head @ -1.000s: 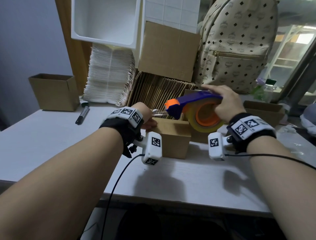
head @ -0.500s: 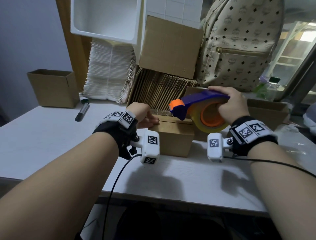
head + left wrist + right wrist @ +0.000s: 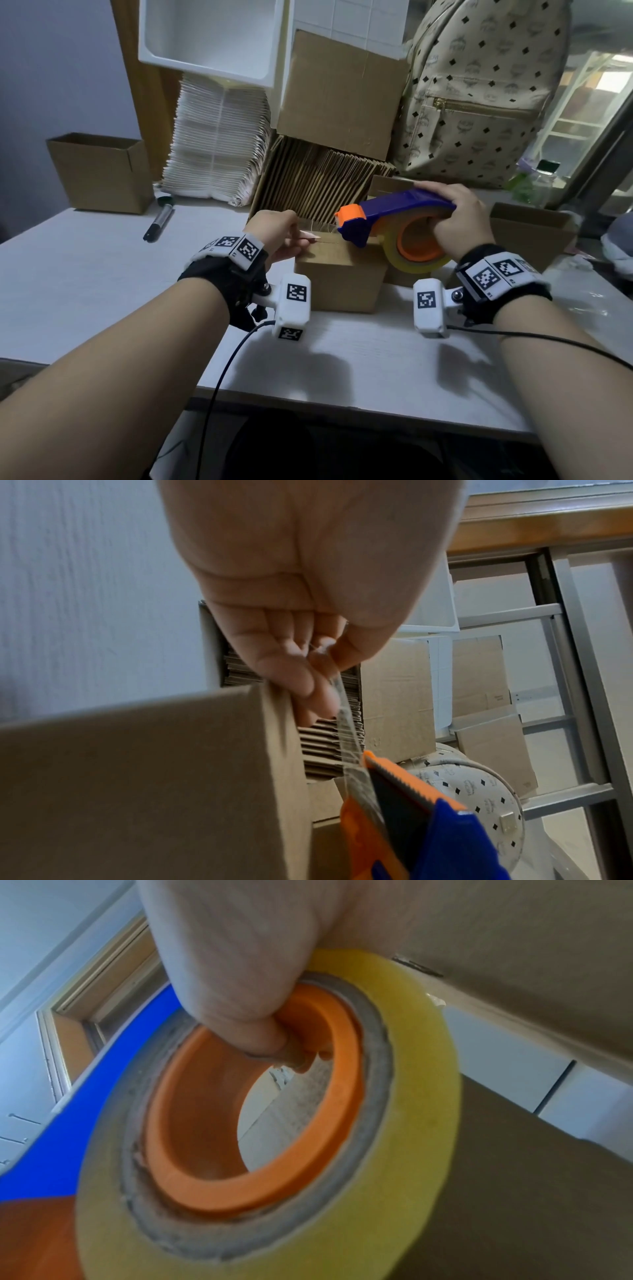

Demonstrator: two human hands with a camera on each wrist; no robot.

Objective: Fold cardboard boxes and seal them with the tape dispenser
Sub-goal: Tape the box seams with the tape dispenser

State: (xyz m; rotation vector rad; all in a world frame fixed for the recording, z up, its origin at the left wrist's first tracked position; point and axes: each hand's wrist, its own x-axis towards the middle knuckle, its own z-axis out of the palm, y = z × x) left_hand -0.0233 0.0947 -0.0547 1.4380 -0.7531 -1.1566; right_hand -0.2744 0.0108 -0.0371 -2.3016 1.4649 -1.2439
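A small closed cardboard box (image 3: pixel 339 277) (image 3: pixel 143 785) stands on the white table (image 3: pixel 102 281) in front of me. My right hand (image 3: pixel 459 222) (image 3: pixel 240 969) grips a blue and orange tape dispenser (image 3: pixel 394 212) (image 3: pixel 428 829) with a yellowish tape roll (image 3: pixel 418 253) (image 3: pixel 404 1150), held just above the box's right half. My left hand (image 3: pixel 277 233) (image 3: pixel 308 653) pinches the free end of the clear tape (image 3: pixel 346 729) at the box's left top edge. The tape strip (image 3: pixel 318 238) runs from my fingers to the dispenser's orange cutter.
An open cardboard box (image 3: pixel 99 171) stands at the far left, with a black marker (image 3: pixel 159 222) nearby. Stacks of white mailers (image 3: pixel 219 144) and flat cardboard (image 3: pixel 322 178) sit behind. A patterned backpack (image 3: pixel 486 89) and another open box (image 3: pixel 534 233) are at the right.
The dispenser has dropped lower toward the box top. My left hand has shifted slightly left, and a short stretch of tape is now drawn out between it and the cutter.
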